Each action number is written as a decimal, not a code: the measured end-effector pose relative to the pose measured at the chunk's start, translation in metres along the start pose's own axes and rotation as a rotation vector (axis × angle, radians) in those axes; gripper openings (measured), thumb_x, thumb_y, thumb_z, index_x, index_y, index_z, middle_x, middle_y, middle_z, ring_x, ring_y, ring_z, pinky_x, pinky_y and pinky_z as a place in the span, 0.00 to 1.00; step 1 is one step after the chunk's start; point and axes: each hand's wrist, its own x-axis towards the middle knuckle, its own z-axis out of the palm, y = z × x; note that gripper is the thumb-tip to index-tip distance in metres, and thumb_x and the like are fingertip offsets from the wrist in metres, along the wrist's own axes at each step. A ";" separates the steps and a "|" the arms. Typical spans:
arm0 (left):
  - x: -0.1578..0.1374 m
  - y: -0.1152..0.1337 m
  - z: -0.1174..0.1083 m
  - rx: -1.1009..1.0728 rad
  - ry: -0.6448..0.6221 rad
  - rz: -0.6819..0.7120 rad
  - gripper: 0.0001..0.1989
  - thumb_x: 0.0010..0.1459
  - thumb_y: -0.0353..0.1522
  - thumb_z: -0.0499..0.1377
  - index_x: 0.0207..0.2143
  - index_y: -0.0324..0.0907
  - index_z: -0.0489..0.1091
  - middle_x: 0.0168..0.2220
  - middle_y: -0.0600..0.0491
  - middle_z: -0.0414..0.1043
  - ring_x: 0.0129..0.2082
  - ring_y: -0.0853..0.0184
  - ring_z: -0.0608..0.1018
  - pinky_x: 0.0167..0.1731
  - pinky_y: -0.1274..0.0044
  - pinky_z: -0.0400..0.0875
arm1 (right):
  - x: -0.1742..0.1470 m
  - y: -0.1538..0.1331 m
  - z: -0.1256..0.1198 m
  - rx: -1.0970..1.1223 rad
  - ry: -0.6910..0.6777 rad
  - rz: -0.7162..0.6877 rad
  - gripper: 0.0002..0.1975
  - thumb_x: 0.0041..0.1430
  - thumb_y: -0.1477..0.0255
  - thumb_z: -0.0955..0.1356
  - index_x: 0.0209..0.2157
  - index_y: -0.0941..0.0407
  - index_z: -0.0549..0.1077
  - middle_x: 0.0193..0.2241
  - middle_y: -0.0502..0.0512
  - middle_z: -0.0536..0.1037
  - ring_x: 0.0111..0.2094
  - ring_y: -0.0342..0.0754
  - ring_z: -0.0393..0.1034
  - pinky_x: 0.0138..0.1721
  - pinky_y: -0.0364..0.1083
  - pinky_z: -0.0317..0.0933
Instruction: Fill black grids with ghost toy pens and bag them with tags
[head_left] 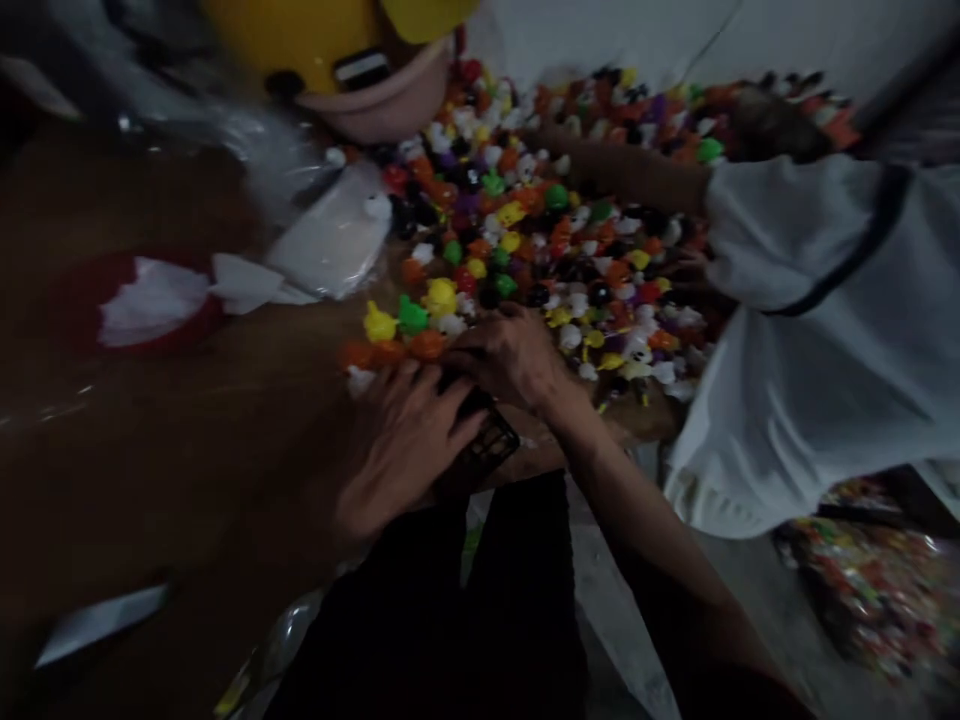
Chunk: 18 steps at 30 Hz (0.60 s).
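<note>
While palm-down over black lattice (496,442), left hand (409,425) splayed; right hand (514,358) curled — grips unclear.

Figures (556,235) — orange, yellow, green

Toys (556,196) on table (262,400), beside basin (397,105)

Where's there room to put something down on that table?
The brown tabletop looks bare, though dim, between the red dish, the left hand and the pale strip at lower left. Beyond the right hand it's crowded with little toy figures.
</note>
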 end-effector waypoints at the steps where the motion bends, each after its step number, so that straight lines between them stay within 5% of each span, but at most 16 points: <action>1: 0.000 -0.002 0.002 0.015 0.030 0.028 0.16 0.69 0.38 0.58 0.53 0.44 0.78 0.48 0.42 0.80 0.50 0.46 0.79 0.51 0.55 0.75 | -0.002 -0.003 -0.001 -0.005 -0.006 0.024 0.15 0.73 0.70 0.66 0.37 0.54 0.84 0.37 0.56 0.85 0.40 0.49 0.75 0.55 0.53 0.54; 3: -0.002 -0.002 0.001 0.044 0.092 0.072 0.16 0.69 0.39 0.58 0.53 0.42 0.78 0.47 0.40 0.80 0.49 0.45 0.79 0.51 0.52 0.74 | -0.010 -0.004 -0.004 -0.007 0.041 0.036 0.16 0.74 0.68 0.65 0.37 0.55 0.84 0.35 0.54 0.84 0.40 0.48 0.75 0.56 0.52 0.54; 6: -0.016 0.007 -0.009 0.062 0.237 0.112 0.20 0.70 0.40 0.57 0.58 0.41 0.75 0.56 0.37 0.76 0.57 0.40 0.76 0.56 0.46 0.70 | -0.038 0.010 -0.008 0.004 0.289 0.044 0.15 0.75 0.67 0.64 0.41 0.53 0.83 0.38 0.54 0.84 0.42 0.48 0.75 0.55 0.49 0.57; 10: -0.049 0.031 -0.004 0.016 0.330 0.384 0.22 0.69 0.40 0.60 0.62 0.44 0.71 0.64 0.43 0.72 0.65 0.46 0.72 0.64 0.51 0.67 | -0.091 0.071 -0.010 -0.116 0.563 0.408 0.17 0.73 0.70 0.61 0.38 0.56 0.82 0.36 0.59 0.82 0.37 0.52 0.73 0.43 0.48 0.61; 14: -0.072 0.035 0.042 -0.003 0.255 0.621 0.13 0.67 0.29 0.61 0.53 0.46 0.78 0.62 0.50 0.75 0.68 0.54 0.71 0.70 0.58 0.63 | -0.121 0.137 -0.001 -0.361 0.518 0.562 0.13 0.66 0.73 0.64 0.42 0.57 0.81 0.46 0.66 0.81 0.49 0.61 0.68 0.51 0.56 0.60; 18: -0.070 0.011 0.085 0.088 0.042 0.492 0.25 0.67 0.28 0.57 0.66 0.43 0.69 0.70 0.43 0.64 0.68 0.49 0.70 0.65 0.59 0.70 | -0.113 0.168 0.016 -0.419 0.344 0.532 0.13 0.62 0.76 0.65 0.44 0.58 0.80 0.50 0.69 0.79 0.53 0.66 0.64 0.54 0.62 0.56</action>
